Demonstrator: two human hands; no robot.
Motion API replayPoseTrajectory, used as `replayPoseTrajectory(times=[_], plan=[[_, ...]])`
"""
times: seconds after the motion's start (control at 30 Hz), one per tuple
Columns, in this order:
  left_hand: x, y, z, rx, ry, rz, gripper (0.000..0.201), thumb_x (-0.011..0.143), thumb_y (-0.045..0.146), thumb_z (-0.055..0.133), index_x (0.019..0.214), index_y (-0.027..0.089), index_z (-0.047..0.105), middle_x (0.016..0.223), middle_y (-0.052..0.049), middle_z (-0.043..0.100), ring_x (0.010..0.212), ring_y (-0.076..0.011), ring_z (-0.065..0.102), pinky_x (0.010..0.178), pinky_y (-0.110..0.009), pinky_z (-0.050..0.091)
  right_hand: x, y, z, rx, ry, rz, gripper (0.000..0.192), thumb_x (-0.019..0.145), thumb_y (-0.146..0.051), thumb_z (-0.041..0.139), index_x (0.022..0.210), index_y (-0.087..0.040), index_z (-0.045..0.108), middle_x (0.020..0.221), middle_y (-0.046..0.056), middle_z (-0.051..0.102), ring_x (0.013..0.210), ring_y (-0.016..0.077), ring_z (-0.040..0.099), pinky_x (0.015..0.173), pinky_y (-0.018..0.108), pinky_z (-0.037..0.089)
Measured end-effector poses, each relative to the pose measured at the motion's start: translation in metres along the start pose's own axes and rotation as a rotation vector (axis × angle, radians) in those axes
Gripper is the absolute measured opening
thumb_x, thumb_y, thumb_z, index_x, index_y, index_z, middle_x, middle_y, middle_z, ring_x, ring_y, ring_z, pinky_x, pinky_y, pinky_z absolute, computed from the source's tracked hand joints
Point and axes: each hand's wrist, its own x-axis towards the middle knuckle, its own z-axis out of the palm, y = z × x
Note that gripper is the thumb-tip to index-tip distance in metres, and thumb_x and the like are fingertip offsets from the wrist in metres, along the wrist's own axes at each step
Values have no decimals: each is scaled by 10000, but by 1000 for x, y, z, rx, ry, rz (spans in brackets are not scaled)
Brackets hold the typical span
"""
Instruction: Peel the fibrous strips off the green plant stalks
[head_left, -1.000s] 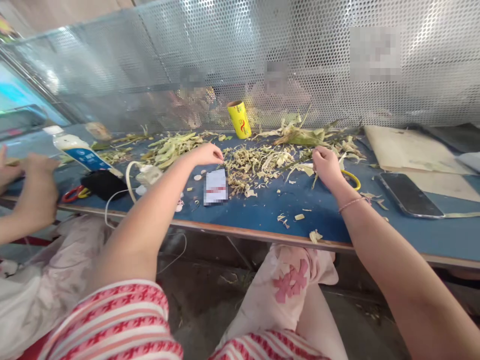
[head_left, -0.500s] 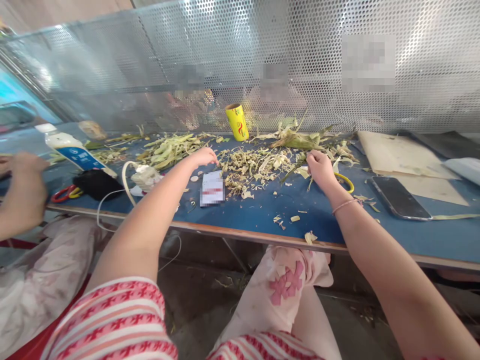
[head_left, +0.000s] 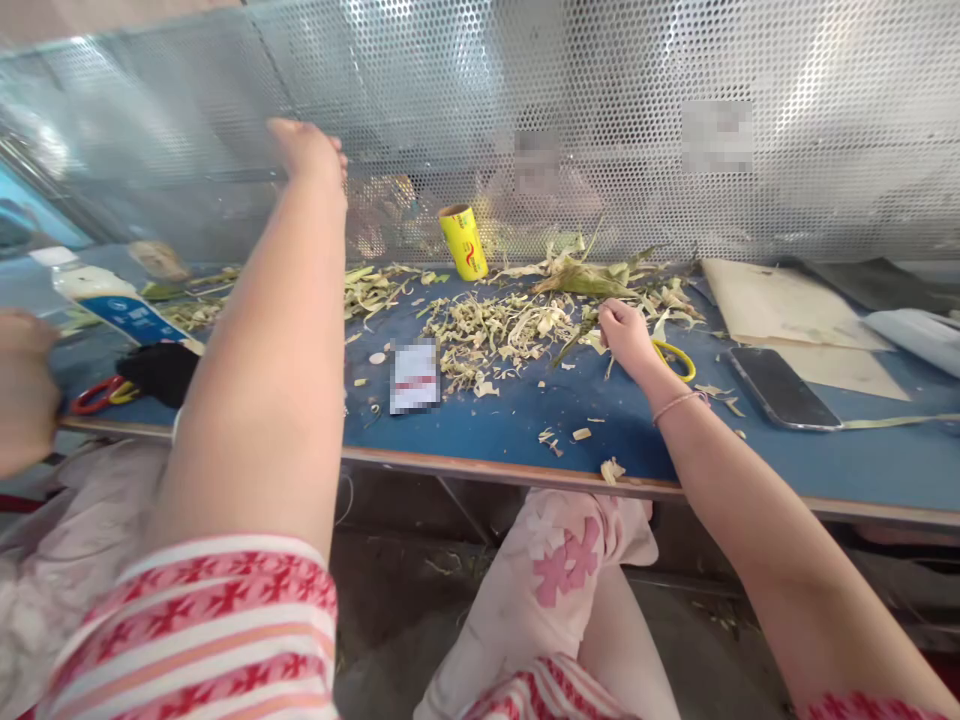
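While left hand hangs raised, blue table edge near.

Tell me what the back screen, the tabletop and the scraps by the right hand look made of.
Back screen: looks like sheet metal, shiny silver, punched with rows of small holes. Tabletop: smooth matte blue surface over a brownish edge, probably laminated board. Scraps beside the right hand: dry, pale green-yellow plant strips, likely husk.

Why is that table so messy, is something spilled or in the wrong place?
Yes: dry husk scraps lie scattered over the blue table, and one bit sits right at its front edge. A phone lies among the litter. The right hand rests in the scraps; the left hand is raised by the mesh screen.
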Motion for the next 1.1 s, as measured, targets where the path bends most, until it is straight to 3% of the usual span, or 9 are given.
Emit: replayPoseTrajectory(times=[0.1, 0.13, 0.17, 0.23, 0.3, 0.47, 0.6, 0.97, 1.1], plan=[[-18, 55, 15, -93, -176, 33, 242, 900, 460, 532, 1084, 314, 474, 889, 59, 677, 1112, -117, 577, 712, -258, 435, 0, -1, 0, 35, 5, 15, 269, 817, -198, 419, 578, -228, 298, 467, -69, 319, 447, 99, 379, 517, 266, 289], [-34, 71, 24, -162, -348, 56, 246, 894, 390, 562, 1115, 317, 480, 970, 87, 687, 1125, -103, 586, 781, -262, 465, -1, -2, -1, 44, 6, 19, 268, 816, -191, 418, 578, -228, 299, 467, -70, 319, 443, 98, 384, 514, 266, 291], [-52, 83, 34, -229, -539, 99, 209, 954, 270, 460, 1147, 192, 490, 996, 74, 650, 1181, -122, 588, 870, -290, 443, -1, -2, -1, 48, 6, 18, 267, 814, -185, 418, 578, -228, 301, 467, -71, 320, 442, 97, 387, 514, 265, 292], [-91, 93, 58, -193, -792, 214, 137, 956, 258, 479, 1061, 196, 541, 1047, 29, 683, 1102, -131, 635, 890, -306, 479, -1, -4, -1, 45, 6, 12, 272, 816, -180, 417, 574, -227, 301, 467, -72, 317, 443, 94, 386, 518, 264, 292], [-125, 81, 85, -100, -909, 253, 95, 937, 260, 521, 965, 181, 567, 967, -3, 690, 955, -126, 678, 848, -301, 509, -2, -6, -2, 49, 1, -5, 280, 824, -191, 416, 574, -228, 296, 470, -73, 309, 450, 92, 377, 525, 264, 290], [-169, 3, 145, 313, -976, 207, 171, 785, 108, 642, 619, 122, 603, 638, -29, 651, 585, -102, 594, 686, -294, 498, -2, -7, -3, 74, -21, -31, 263, 818, -225, 407, 582, -230, 293, 490, -68, 311, 477, 95, 349, 531, 265, 280], [-190, -40, 160, 55, -859, -86, 230, 795, 126, 635, 568, 129, 595, 539, -15, 609, 499, -86, 530, 597, -257, 447, -1, -6, -3, 52, -40, -70, 237, 797, -235, 402, 582, -230, 302, 494, -53, 334, 519, 107, 359, 551, 264, 295], [-234, -46, 145, -588, -1025, -412, 141, 907, 103, 491, 775, 142, 519, 786, -50, 691, 682, -97, 654, 722, -255, 490, 3, 4, 2, 93, -82, -29, 237, 803, -278, 404, 587, -234, 314, 472, -59, 342, 491, 111, 359, 529, 259, 294], [-248, -48, 146, -568, -1026, -451, 173, 935, 139, 434, 768, 166, 470, 657, 16, 585, 564, -101, 611, 666, -272, 491, 4, 4, 7, 44, -69, -69, 267, 830, -299, 395, 587, -230, 308, 506, -52, 354, 534, 114, 370, 553, 255, 297]])
